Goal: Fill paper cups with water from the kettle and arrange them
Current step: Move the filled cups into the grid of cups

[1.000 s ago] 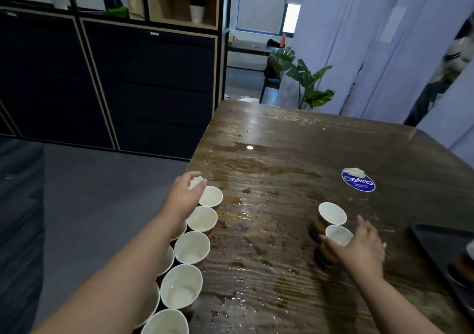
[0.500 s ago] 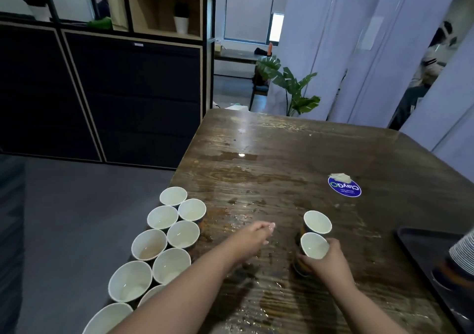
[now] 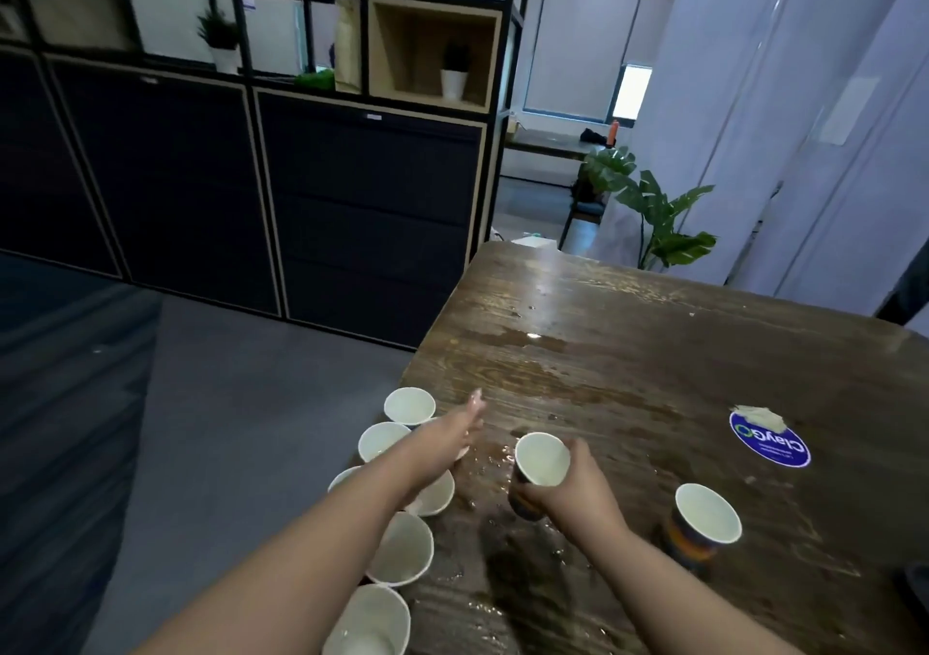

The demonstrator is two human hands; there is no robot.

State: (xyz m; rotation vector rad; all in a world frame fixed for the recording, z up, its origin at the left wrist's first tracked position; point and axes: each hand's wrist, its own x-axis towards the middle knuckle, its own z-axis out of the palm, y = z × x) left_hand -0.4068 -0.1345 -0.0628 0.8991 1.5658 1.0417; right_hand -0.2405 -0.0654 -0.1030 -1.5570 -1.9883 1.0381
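Cups with white insides stand in two rows along the left edge of a wet wooden table; whether they hold water is unclear. The right hand grips one cup, tilted, at mid-table. Another cup stands upright to its right. The left hand reaches over the rows, fingers straight and relaxed, holding nothing.

The right hand grips a paper cup, tilted, above the wet wooden worktop. At its 9 o'clock the left hand reaches flat-fingered over the rows of cups lining the worktop's left edge. A lone cup stands at 3 o'clock, a blue round sticker at 2 o'clock.
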